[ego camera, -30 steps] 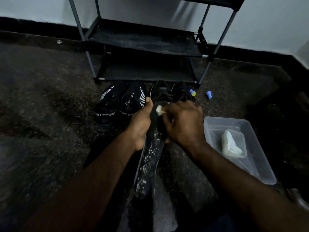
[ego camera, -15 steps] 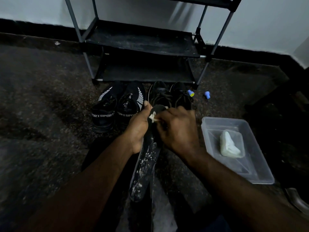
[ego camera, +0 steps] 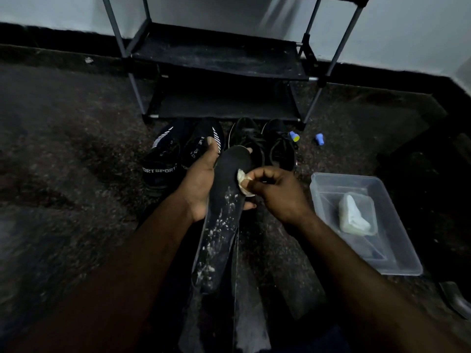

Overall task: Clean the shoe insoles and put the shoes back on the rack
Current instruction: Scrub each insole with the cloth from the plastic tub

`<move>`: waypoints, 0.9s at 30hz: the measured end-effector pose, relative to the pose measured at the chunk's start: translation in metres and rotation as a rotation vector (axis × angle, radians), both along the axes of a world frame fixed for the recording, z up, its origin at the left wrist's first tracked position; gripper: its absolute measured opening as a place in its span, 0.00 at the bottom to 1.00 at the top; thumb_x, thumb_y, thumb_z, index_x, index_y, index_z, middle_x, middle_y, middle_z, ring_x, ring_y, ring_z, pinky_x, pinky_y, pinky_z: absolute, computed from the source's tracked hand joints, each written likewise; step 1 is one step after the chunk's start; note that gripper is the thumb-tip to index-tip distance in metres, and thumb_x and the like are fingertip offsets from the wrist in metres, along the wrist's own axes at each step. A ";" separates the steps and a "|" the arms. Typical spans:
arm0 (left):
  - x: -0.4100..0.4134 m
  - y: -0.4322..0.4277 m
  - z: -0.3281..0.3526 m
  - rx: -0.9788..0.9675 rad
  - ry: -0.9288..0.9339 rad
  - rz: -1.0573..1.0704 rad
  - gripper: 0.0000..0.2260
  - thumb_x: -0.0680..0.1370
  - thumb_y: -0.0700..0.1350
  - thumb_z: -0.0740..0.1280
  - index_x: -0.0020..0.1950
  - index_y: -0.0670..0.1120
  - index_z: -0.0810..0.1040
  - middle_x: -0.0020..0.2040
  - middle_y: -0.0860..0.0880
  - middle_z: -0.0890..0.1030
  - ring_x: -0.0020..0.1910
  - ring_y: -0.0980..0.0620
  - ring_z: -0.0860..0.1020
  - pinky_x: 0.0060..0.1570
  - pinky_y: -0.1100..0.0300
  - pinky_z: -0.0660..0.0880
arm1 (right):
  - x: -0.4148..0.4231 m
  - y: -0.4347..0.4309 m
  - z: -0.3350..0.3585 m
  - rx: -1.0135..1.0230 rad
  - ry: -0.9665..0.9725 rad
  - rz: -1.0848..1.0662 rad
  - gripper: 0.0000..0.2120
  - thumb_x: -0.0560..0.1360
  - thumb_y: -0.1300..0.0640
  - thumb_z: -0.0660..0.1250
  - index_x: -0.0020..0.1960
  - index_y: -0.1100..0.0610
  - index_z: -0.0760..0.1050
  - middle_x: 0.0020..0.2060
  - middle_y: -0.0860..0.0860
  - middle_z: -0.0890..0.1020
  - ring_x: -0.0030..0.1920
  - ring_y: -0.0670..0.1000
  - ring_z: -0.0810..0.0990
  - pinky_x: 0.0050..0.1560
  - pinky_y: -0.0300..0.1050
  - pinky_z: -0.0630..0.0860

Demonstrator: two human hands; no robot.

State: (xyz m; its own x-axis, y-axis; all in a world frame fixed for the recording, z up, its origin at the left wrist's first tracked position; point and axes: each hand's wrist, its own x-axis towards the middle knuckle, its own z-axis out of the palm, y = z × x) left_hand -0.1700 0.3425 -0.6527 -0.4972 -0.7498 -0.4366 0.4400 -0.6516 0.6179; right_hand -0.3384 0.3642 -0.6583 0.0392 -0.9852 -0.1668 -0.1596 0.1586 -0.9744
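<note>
Against the wall [ego camera: 413, 31] stands the black shoe rack [ego camera: 216, 59], two pairs of black shoes [ego camera: 163, 159] on the floor [ego camera: 76, 154] before it. Nearer me the white-flecked insole [ego camera: 224, 215] runs lengthwise away from me, toe toward the rack. My left hand [ego camera: 200, 186] cups it underneath, fingers curled round its edges; my right hand [ego camera: 280, 193] pinches a small white wad [ego camera: 243, 182], now lower, off the toe.

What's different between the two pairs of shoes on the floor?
The left pair has white stripes and white SPORT lettering, while the right pair looks plain black. The right pair has a blue cap right beside it, and the left pair sits away from it. Both pairs are dark and stand side by side on the floor before the rack, toes toward it. Neither is on a shelf.
</note>
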 end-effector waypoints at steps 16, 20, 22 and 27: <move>-0.001 0.000 -0.004 -0.029 0.047 -0.166 0.25 0.80 0.61 0.60 0.64 0.43 0.79 0.53 0.43 0.81 0.58 0.34 0.82 0.53 0.38 0.82 | -0.005 -0.016 0.004 -0.173 0.309 -0.249 0.05 0.74 0.52 0.73 0.40 0.50 0.82 0.38 0.45 0.86 0.42 0.47 0.84 0.50 0.53 0.82; 0.001 -0.001 -0.006 -0.012 0.085 -0.189 0.24 0.81 0.61 0.57 0.64 0.44 0.77 0.51 0.44 0.82 0.57 0.37 0.83 0.48 0.41 0.83 | -0.011 -0.021 0.007 -0.447 0.690 -0.324 0.03 0.73 0.50 0.72 0.44 0.48 0.82 0.47 0.44 0.78 0.52 0.50 0.79 0.53 0.44 0.75; 0.002 -0.002 -0.008 -0.015 0.121 -0.190 0.25 0.82 0.61 0.55 0.69 0.45 0.74 0.52 0.44 0.85 0.55 0.40 0.84 0.51 0.37 0.82 | -0.012 -0.021 0.008 -0.487 0.794 -0.256 0.04 0.74 0.51 0.70 0.46 0.49 0.82 0.45 0.46 0.81 0.49 0.51 0.80 0.50 0.44 0.74; -0.010 0.000 -0.010 0.016 0.154 -0.047 0.25 0.84 0.58 0.56 0.73 0.43 0.73 0.63 0.42 0.82 0.58 0.42 0.82 0.60 0.40 0.77 | 0.003 0.009 0.014 -0.352 0.755 -0.080 0.05 0.75 0.50 0.71 0.47 0.48 0.85 0.43 0.46 0.86 0.43 0.47 0.83 0.44 0.39 0.75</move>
